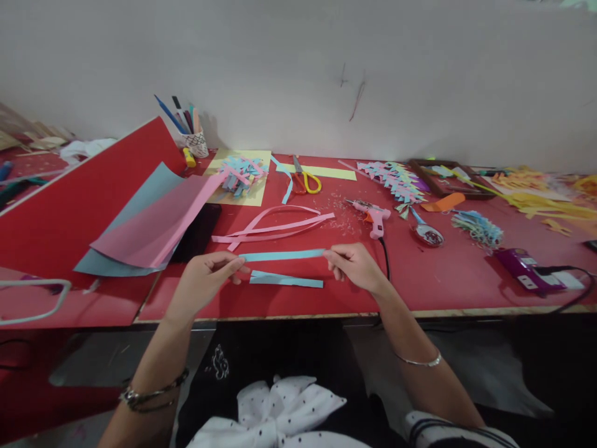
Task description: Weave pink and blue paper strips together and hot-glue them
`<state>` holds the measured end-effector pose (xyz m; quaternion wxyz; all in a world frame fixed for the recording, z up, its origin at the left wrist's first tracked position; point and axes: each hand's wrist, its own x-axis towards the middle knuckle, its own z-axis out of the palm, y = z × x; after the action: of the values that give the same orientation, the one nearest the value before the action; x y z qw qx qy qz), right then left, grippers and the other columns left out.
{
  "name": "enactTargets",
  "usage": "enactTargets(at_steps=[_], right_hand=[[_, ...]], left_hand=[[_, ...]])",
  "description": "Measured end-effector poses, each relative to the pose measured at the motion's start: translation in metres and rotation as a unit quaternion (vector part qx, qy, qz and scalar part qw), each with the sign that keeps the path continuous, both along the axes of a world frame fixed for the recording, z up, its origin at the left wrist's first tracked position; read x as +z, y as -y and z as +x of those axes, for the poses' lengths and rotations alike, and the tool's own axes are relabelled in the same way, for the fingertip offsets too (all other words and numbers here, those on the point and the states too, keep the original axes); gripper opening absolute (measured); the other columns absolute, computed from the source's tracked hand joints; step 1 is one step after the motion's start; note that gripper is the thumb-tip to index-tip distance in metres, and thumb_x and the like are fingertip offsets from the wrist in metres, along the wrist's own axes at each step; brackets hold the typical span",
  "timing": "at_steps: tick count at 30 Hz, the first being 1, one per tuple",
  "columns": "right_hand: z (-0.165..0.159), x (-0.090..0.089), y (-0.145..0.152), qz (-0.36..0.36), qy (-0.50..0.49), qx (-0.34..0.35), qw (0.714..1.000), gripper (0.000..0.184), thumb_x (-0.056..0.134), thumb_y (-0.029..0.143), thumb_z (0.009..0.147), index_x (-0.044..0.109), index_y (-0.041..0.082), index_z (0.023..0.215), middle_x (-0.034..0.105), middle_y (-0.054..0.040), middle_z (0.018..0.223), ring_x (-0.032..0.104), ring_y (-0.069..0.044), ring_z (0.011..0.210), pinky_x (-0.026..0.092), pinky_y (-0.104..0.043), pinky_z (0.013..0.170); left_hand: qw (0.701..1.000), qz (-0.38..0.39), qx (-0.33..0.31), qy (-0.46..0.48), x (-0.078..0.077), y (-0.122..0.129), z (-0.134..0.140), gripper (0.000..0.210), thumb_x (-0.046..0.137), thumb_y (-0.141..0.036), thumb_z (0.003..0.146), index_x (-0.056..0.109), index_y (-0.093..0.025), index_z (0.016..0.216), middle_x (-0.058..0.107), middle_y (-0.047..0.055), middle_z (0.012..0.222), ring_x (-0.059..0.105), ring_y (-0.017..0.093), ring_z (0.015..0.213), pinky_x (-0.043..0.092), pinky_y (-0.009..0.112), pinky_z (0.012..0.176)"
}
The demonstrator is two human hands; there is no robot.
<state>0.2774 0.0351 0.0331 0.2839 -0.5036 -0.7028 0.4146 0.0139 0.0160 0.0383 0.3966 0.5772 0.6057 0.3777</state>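
Note:
A light blue paper strip (283, 255) is stretched level between my two hands, above the red table. My left hand (212, 274) pinches its left end between thumb and fingers. At the other end, my right hand (352, 264) grips the strip the same way. Just below lie more light blue strips (286, 280), flat on the table. Beyond the held strip, several pink paper strips (270, 233) lie loosely crossed, some of them bowed.
A pink glue gun (375, 218) with a black cord lies right of centre. Behind are scissors (305, 177) and a heap of folded paper pieces (242, 174). Pink and blue sheets (140, 224) lean at left near a pen cup (196, 143). A purple power socket (527, 270) sits far right.

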Motion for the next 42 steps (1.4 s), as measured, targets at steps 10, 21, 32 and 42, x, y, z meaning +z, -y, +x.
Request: enactTargets(at_steps=[10, 21, 32, 42], right_hand=[[-0.017, 0.003, 0.007, 0.271, 0.098, -0.009, 0.958, 0.039, 0.047, 0.047, 0.078, 0.052, 0.018, 0.103, 0.056, -0.0103, 0.108, 0.049, -0.021, 0.103, 0.035, -0.036, 0.089], [-0.049, 0.021, 0.004, 0.193, 0.133, 0.126, 0.964, 0.038, 0.036, 0.043, 0.088, 0.06, 0.017, 0.073, 0.062, 0.0022, 0.062, 0.05, -0.009, 0.057, 0.02, -0.036, 0.088], [-0.015, 0.019, 0.002, 0.057, 0.005, 0.042, 0.997, 0.034, 0.046, 0.038, 0.081, 0.054, 0.017, 0.056, 0.052, 0.0042, 0.043, 0.048, -0.008, 0.046, 0.037, -0.025, 0.066], [-0.012, 0.013, 0.001, 0.033, -0.064, 0.025, 0.997, 0.033, 0.052, 0.038, 0.074, 0.044, 0.018, 0.05, 0.044, 0.0055, 0.043, 0.042, -0.007, 0.046, 0.036, -0.021, 0.055]], left_hand=[[0.994, 0.015, -0.101, -0.045, 0.006, 0.004, 0.004, 0.026, 0.054, -0.04, 0.067, 0.064, -0.018, 0.056, 0.067, 0.002, 0.054, 0.058, 0.013, 0.049, 0.045, 0.021, 0.051], [0.987, 0.086, -0.095, -0.1, 0.024, 0.01, 0.017, 0.028, 0.053, -0.041, 0.07, 0.064, -0.02, 0.057, 0.062, -0.002, 0.049, 0.054, 0.01, 0.046, 0.039, 0.017, 0.045], [0.991, 0.089, -0.005, -0.096, 0.022, 0.015, 0.004, 0.023, 0.053, -0.039, 0.068, 0.063, -0.02, 0.059, 0.063, -0.002, 0.052, 0.055, 0.011, 0.045, 0.044, 0.019, 0.049], [0.996, 0.051, 0.023, -0.075, 0.028, 0.016, 0.001, 0.021, 0.053, -0.04, 0.061, 0.061, -0.02, 0.058, 0.063, -0.002, 0.051, 0.056, 0.012, 0.047, 0.047, 0.02, 0.05]])
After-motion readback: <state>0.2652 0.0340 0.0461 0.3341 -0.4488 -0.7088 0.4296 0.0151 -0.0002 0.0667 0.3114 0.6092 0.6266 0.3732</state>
